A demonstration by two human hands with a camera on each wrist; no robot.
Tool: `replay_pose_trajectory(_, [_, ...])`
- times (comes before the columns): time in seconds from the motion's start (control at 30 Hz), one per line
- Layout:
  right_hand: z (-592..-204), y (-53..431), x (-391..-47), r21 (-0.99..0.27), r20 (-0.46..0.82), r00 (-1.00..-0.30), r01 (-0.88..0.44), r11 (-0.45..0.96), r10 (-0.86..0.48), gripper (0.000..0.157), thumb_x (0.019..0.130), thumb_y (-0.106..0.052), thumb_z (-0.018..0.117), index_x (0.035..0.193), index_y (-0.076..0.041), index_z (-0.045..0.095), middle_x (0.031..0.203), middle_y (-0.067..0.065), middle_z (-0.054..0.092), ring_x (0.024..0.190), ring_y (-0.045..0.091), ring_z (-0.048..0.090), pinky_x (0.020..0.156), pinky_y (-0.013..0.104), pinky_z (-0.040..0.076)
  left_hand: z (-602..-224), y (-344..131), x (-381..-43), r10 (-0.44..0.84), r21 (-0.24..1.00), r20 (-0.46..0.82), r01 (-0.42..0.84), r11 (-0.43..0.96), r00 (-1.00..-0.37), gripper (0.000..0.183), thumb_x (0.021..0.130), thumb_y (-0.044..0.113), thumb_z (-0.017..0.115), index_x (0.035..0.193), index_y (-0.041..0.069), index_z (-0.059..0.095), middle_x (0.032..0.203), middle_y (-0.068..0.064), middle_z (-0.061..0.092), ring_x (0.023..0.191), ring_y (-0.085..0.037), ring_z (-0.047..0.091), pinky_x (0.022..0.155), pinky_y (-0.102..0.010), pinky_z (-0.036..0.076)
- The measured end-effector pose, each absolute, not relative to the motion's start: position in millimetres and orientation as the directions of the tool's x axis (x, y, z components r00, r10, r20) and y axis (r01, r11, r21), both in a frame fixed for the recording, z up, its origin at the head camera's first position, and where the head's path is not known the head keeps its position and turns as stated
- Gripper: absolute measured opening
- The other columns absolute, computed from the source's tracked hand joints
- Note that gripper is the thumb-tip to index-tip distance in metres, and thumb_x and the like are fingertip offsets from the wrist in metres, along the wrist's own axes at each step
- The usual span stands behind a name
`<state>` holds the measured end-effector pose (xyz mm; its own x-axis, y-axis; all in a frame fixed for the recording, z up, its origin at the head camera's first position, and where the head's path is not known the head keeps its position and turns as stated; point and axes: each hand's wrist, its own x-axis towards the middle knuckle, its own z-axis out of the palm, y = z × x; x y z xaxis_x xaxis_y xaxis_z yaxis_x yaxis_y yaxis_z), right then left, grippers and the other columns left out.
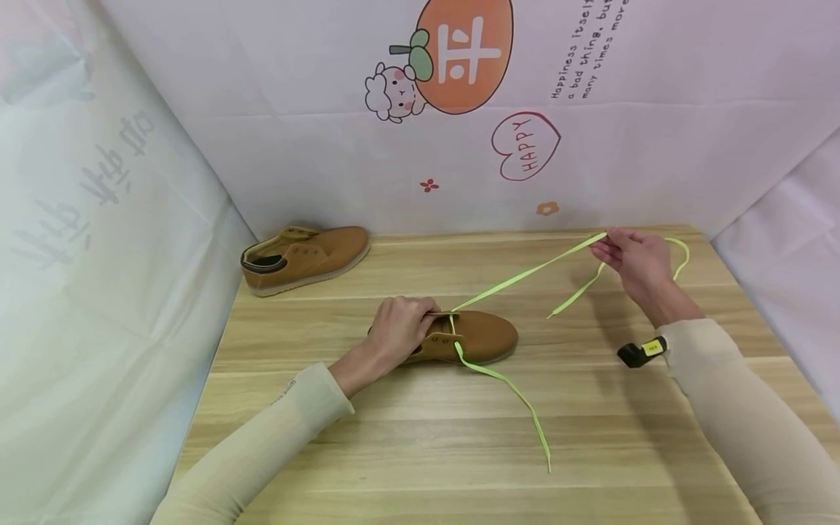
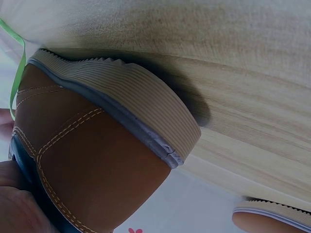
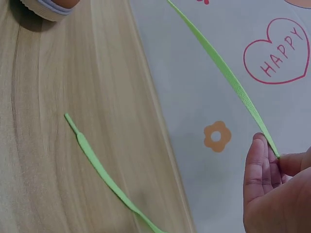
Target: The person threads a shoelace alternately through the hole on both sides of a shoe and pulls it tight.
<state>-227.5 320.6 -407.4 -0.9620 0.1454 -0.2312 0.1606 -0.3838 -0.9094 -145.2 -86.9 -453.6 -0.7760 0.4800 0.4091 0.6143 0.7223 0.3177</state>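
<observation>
A brown shoe (image 1: 488,337) lies sole down on the table, its toe to the right. At its opening my left hand (image 1: 402,328) grips the far eyelet flap; some fingertips are hidden. In the left wrist view the shoe's heel (image 2: 92,160) and ridged sole fill the middle. A neon green shoelace (image 1: 525,275) runs through the front eyelets. My right hand (image 1: 638,266), raised at the far right, pinches the lace between thumb and fingers, and the stretch back to the shoe is taut. The lace's near end hangs across the table; its other end dangles below my right hand.
A second brown shoe (image 1: 308,259), with no lace in its eyelets, stands at the table's back left. Behind the wooden table (image 1: 394,452) hangs a white printed cloth (image 1: 315,160), with more white cloth on both sides. A black device (image 1: 639,353) sits on my right wrist.
</observation>
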Motion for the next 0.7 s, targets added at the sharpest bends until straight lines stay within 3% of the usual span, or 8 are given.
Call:
replay_pose_trajectory(0.3, [-393.0, 310.3, -223.8, -0.864, -0.213, -0.970, 0.133, -0.487, 0.114, 0.007, 0.101, -0.003, 0.067, 0.098, 0.002, 0.071, 0.086, 0.012, 0.075, 0.083, 0.020, 0.078, 0.083, 0.031, 0.063, -452.8, -86.5, -146.1, 0.486, 0.342, 0.398, 0.617, 0.709, -0.778, 0.004, 0.095, 0.007, 0.079, 0.096, 0.010, 0.083, 0.088, -0.002, 0.081, 0.072, -0.013, 0.077, 0.064, -0.030, 0.061])
replay_pose_trajectory(0.7, [-367.5, 286.7, -209.9, -0.895, -0.161, -0.986, 0.129, -0.427, 0.040, 0.007, 0.095, -0.004, 0.076, 0.101, 0.000, 0.079, 0.093, 0.010, 0.080, 0.084, 0.019, 0.077, 0.079, 0.029, 0.063, -446.5, -91.3, -145.3, 0.498, 0.436, 0.337, 0.601, 0.670, -0.799, 0.007, 0.096, 0.006, 0.078, 0.100, 0.008, 0.083, 0.094, -0.002, 0.082, 0.080, -0.014, 0.078, 0.072, -0.030, 0.062])
